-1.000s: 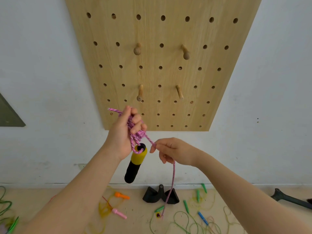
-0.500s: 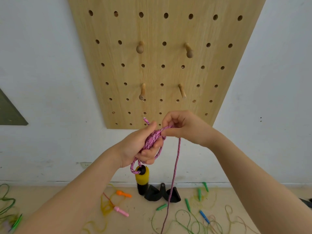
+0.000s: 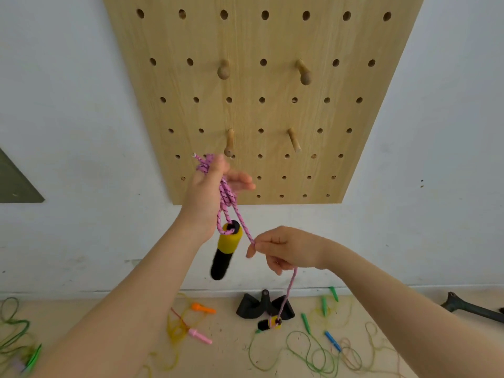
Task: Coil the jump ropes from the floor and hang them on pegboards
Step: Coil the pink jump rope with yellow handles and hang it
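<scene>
My left hand (image 3: 207, 192) holds the coiled pink rope (image 3: 227, 196) up before the pegboard (image 3: 354, 118), its yellow-black handle (image 3: 226, 252) dangling. My right hand (image 3: 286, 249) pinches the trailing strand below.

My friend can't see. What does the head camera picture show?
A person's left hand holds pink jump rope coils below a wooden pegboard, one yellow-and-black handle dangling. The right hand pinches the rope's loose strand. More ropes lie on the floor.
</scene>
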Available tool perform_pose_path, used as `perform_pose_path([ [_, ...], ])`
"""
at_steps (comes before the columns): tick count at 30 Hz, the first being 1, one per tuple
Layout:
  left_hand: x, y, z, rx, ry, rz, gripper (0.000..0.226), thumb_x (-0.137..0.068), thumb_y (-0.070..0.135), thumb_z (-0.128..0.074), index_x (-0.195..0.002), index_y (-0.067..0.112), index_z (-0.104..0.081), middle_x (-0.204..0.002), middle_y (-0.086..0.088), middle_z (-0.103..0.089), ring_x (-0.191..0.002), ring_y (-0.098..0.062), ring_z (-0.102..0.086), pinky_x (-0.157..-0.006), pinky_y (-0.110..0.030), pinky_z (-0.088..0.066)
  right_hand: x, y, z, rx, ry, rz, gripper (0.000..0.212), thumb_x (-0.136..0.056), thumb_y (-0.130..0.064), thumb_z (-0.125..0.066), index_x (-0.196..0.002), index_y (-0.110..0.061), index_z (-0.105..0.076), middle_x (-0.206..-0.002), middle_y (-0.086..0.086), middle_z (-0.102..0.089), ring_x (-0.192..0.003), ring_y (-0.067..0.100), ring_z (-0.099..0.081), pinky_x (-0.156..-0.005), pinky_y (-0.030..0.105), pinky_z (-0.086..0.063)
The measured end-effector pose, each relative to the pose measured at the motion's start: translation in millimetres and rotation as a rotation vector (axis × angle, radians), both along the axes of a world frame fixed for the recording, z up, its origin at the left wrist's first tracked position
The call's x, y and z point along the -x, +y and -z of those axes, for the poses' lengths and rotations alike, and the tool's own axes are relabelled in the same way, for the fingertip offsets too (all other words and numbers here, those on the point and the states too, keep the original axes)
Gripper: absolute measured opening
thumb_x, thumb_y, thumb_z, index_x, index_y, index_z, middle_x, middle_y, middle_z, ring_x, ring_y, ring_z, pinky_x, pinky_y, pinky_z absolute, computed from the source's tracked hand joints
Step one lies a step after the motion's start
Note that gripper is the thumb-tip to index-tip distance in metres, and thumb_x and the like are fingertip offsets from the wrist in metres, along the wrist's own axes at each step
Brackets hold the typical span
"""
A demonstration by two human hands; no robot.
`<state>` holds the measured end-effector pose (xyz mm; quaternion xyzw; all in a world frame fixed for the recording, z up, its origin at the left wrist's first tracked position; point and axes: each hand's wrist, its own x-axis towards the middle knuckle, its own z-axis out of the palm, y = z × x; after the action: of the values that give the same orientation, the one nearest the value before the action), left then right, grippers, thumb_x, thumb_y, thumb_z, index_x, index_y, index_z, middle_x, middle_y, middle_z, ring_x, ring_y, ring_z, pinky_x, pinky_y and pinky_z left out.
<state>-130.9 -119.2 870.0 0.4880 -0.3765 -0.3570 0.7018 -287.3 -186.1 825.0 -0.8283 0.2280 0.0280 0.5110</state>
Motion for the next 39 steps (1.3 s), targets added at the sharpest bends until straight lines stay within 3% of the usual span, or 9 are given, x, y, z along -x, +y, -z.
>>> perform_pose_path([
  [6, -22.5, -6.3, 48.5, -0.332, -0.096, -0.041, 0.052, -0.101, 0.037, -0.028, -0.066, 0.017, -0.06, -0.078, -0.004, -0.074, -0.089, -0.021, -0.07, -0.107, -0.043, -0.033, 7.2, 6.1, -49.9, 0.236, -0.056, -0.139, 0.016, -0.091, -0.02, -0.058, -0.097, -0.01, -0.068, -0.053, -0.006, -0.05, -0.045, 0.002, -0.042, -0.05, 0.011, -0.033],
  [11, 2.9, 9.4, 34.4, -0.364, -0.192, 0.301, 0.059, -0.099, 0.039, -0.027, -0.058, 0.008, -0.056, -0.043, -0.005, -0.055, -0.046, -0.02, -0.055, -0.071, -0.032, -0.05, 9.9, -11.1, -70.4, 0.186, -0.408, 0.132, 0.013, -0.087, -0.014, -0.062, -0.08, -0.004, -0.066, -0.048, -0.008, -0.04, -0.045, 0.007, -0.032, -0.046, 0.018, -0.029],
  [14, 15.9, 16.4, 19.7, -0.293, -0.013, 0.631, 0.058, -0.09, 0.052, -0.026, -0.063, 0.011, -0.056, -0.033, 0.002, -0.036, -0.029, -0.01, -0.031, -0.056, -0.026, -0.047, 6.3, -19.1, -64.7, 0.246, -0.487, 0.266, 0.015, -0.087, -0.018, -0.062, -0.075, -0.009, -0.063, -0.049, -0.002, -0.043, -0.044, 0.009, -0.036, -0.046, 0.019, -0.032],
  [18, 22.1, 19.4, 5.4, -0.099, 0.249, 0.91, 0.05, -0.082, 0.061, -0.049, -0.068, 0.013, -0.058, -0.036, 0.009, -0.041, -0.027, -0.001, -0.033, -0.049, -0.022, -0.046, -2.1, -18.0, -38.0, 0.308, -0.467, 0.266, 0.017, -0.092, -0.011, -0.054, -0.079, -0.004, -0.062, -0.064, 0.021, -0.059, -0.052, 0.028, -0.05, -0.053, 0.03, -0.044],
  [22, 18.5, 16.4, 4.3, 0.051, 0.278, 0.76, 0.035, -0.082, 0.048, -0.059, -0.068, 0.016, -0.058, -0.037, 0.012, -0.041, -0.029, 0.0, -0.033, -0.049, -0.02, -0.045, -5.7, -5.0, -12.4, 0.32, -0.233, 0.135, 0.038, -0.091, 0.002, -0.04, -0.058, -0.012, -0.052, -0.047, -0.006, -0.053, -0.043, 0.008, -0.05, -0.051, 0.016, -0.043],
  [26, 10.3, 10.7, 7.6, 0.033, 0.248, 0.301, 0.034, -0.092, 0.039, -0.037, -0.07, 0.014, -0.044, -0.037, 0.01, -0.033, -0.031, -0.005, -0.027, -0.05, -0.021, -0.044, -1.7, 8.9, -9.4, 0.281, 0.0, -0.087, 0.021, -0.1, -0.018, -0.037, -0.092, -0.016, -0.056, -0.063, -0.004, -0.055, -0.052, 0.009, -0.054, -0.06, 0.017, -0.046],
  [31, -11.2, -1.4, 28.2, -0.278, -0.195, -0.072, 0.048, -0.099, 0.034, -0.037, -0.056, 0.012, -0.04, -0.039, 0.006, -0.045, -0.048, -0.018, -0.05, -0.075, -0.035, -0.048, 8.6, 13.4, -30.4, 0.137, 0.078, -0.23, 0.023, -0.094, -0.012, -0.05, -0.115, -0.015, -0.06, -0.059, -0.01, -0.055, -0.053, 0.016, -0.058, -0.057, 0.017, -0.05],
  [35, -1.0, 6.3, 33.6, -0.43, -0.467, 0.217, 0.05, -0.1, 0.033, -0.035, -0.064, 0.001, -0.051, -0.045, -0.001, -0.057, -0.053, -0.022, -0.051, -0.062, -0.026, -0.043, 9.2, 10.0, -60.4, 0.111, -0.143, -0.168, 0.01, -0.091, -0.011, -0.056, -0.09, -0.013, -0.066, -0.049, -0.016, -0.052, -0.041, 0.009, -0.043, -0.047, 0.018, -0.037],
  [39, 13.3, 14.0, 24.1, -0.434, -0.213, 0.678, 0.062, -0.095, 0.052, -0.017, -0.072, 0.007, -0.053, -0.038, 0.0, -0.04, -0.032, -0.015, -0.037, -0.06, -0.028, -0.047, 6.3, -14.0, -63.6, 0.245, -0.399, 0.132, 0.01, -0.086, -0.017, -0.062, -0.076, -0.019, -0.061, -0.047, -0.013, -0.051, -0.039, 0.007, -0.043, -0.043, 0.016, -0.035],
])
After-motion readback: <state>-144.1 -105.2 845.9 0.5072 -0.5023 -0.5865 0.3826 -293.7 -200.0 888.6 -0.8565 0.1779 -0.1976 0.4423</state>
